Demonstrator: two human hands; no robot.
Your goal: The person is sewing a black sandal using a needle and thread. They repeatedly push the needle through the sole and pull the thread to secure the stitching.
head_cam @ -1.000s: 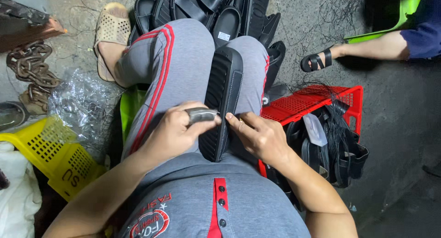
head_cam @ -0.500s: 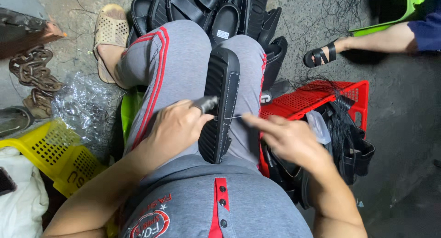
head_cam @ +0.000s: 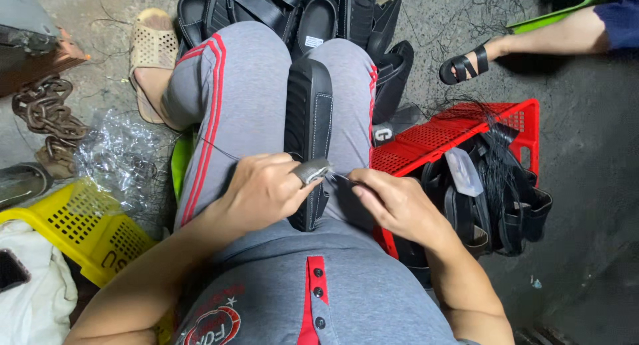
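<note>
A black sandal sole (head_cam: 309, 112) stands on edge, clamped between my knees, with a stitched seam along its side. My left hand (head_cam: 263, 192) rests on its near end, a metal thimble (head_cam: 311, 171) on one finger pressed against the sole. My right hand (head_cam: 393, 205) sits just right of the sole with thumb and fingers pinched on a thin black thread (head_cam: 343, 177). Another length of thread (head_cam: 216, 149) trails left across my grey trouser leg.
A pile of black sandals (head_cam: 286, 12) lies ahead of my knees. A red crate (head_cam: 459, 129) with black straps stands to the right, a yellow basket (head_cam: 80, 228) and crumpled plastic (head_cam: 120, 159) to the left. Another person's sandalled foot (head_cam: 469, 62) is at upper right.
My right hand, which had swung out to the right drawing the thread, has come back close to the sole. My left hand has shifted lower along the sole.
</note>
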